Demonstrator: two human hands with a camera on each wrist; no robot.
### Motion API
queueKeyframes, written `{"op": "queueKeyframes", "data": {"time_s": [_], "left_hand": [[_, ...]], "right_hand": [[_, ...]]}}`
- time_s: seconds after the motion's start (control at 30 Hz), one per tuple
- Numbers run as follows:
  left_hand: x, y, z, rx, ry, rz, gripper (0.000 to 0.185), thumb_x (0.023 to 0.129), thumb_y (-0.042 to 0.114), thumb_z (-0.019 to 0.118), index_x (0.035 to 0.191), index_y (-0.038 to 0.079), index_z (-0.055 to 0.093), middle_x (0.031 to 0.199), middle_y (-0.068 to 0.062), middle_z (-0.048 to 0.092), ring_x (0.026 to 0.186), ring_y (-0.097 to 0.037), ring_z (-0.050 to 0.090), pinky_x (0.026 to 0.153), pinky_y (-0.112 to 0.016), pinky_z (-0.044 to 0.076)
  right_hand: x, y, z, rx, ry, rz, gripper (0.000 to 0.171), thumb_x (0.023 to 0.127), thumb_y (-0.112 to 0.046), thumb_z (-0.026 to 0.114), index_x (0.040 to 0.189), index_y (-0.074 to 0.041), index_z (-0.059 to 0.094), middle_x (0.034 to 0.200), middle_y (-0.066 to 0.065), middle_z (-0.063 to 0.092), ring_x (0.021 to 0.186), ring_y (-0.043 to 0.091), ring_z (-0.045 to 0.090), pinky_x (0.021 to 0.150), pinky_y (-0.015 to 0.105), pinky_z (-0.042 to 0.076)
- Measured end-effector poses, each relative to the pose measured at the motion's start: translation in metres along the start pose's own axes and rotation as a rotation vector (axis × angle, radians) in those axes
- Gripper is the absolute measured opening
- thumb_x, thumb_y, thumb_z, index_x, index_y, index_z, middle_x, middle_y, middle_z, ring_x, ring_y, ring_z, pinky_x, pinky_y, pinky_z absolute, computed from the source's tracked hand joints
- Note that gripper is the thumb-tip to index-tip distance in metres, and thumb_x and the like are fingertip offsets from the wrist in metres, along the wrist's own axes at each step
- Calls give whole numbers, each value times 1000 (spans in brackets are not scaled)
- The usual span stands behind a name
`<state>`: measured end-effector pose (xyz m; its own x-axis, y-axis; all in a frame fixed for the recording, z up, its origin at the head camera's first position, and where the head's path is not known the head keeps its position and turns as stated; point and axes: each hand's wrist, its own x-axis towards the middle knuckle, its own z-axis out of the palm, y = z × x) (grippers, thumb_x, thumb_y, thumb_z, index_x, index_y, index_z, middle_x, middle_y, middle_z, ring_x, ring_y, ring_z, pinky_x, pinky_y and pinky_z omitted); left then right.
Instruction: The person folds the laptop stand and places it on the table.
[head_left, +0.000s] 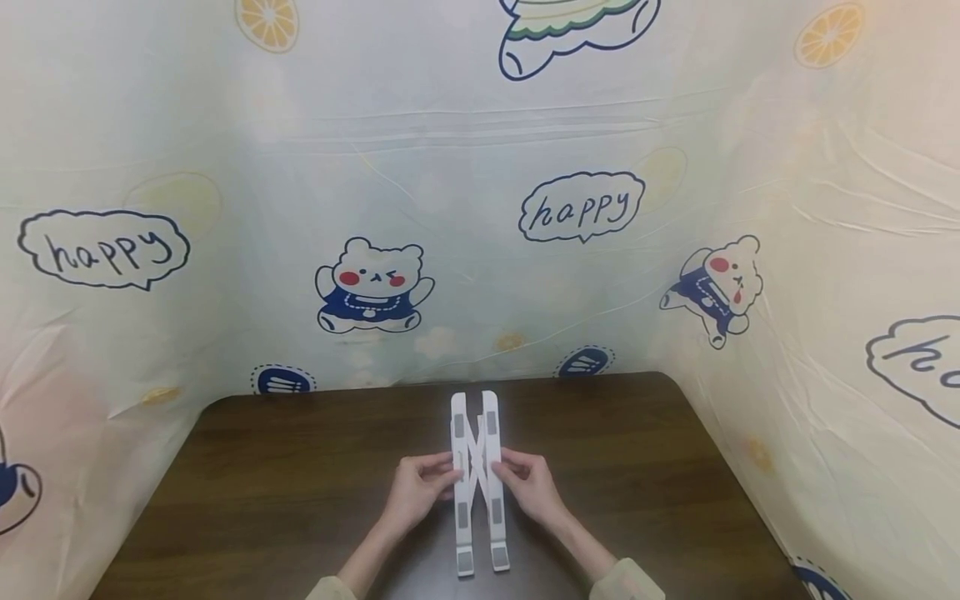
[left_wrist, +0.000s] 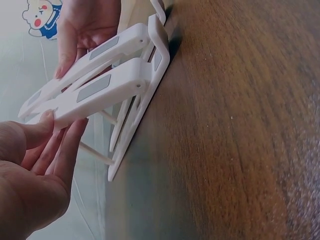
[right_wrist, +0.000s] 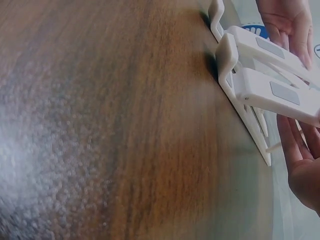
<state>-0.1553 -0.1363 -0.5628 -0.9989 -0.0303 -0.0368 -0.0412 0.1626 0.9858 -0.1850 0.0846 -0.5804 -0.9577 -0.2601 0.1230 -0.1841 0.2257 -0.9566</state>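
Note:
A white folding stand with grey pads lies lengthwise on the dark wooden table. My left hand holds its left side at the middle and my right hand holds the right side. In the left wrist view the stand has its two padded arms raised off its base frame, and my left hand pinches the near arm's end while the right hand holds the far arm. From the right wrist, the stand has my right hand under its near arm.
A cloth printed with bears, lemons and "happy" bubbles hangs round the table on the left, back and right. Bare wood lies on both sides of the stand. The table's back corners are rounded.

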Motion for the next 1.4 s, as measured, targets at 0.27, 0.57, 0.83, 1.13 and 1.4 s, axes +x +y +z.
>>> {"op": "queueKeyframes", "data": {"time_s": [0.27,0.57,0.83,1.13,1.4], "left_hand": [[0,-4,1,-10,-26,11,38,94,-3,81,129,-15,72,109,-32,81,93,-39,84,72,-35,71],[1,-8,1,-32,-46,9,40,95,-4,81,131,-17,70,111,-34,80,95,-40,84,74,-38,71],[2,-8,5,-63,-54,1,39,95,-3,81,131,-16,71,112,-33,80,96,-39,84,75,-37,71],[5,-6,8,-63,-54,0,41,95,-2,81,132,-17,70,112,-33,80,96,-38,84,75,-36,71],[5,-5,8,-57,-55,-11,41,96,0,82,133,-15,70,115,-32,80,98,-38,84,77,-38,71]], "right_hand": [[-1,-1,2,0,-50,4,36,106,-13,73,135,9,72,129,30,76,120,43,78,99,41,67],[1,2,-1,3,-67,33,37,105,-12,75,134,11,72,128,31,76,119,44,78,99,42,67],[3,1,3,55,-92,31,37,104,-10,75,135,11,71,128,31,75,119,46,77,98,32,67],[4,3,6,48,-84,16,37,105,-10,74,136,10,71,128,31,75,119,44,77,99,37,67],[4,5,6,42,-83,20,37,105,-10,74,138,8,71,130,30,75,121,43,77,100,37,67]]}}
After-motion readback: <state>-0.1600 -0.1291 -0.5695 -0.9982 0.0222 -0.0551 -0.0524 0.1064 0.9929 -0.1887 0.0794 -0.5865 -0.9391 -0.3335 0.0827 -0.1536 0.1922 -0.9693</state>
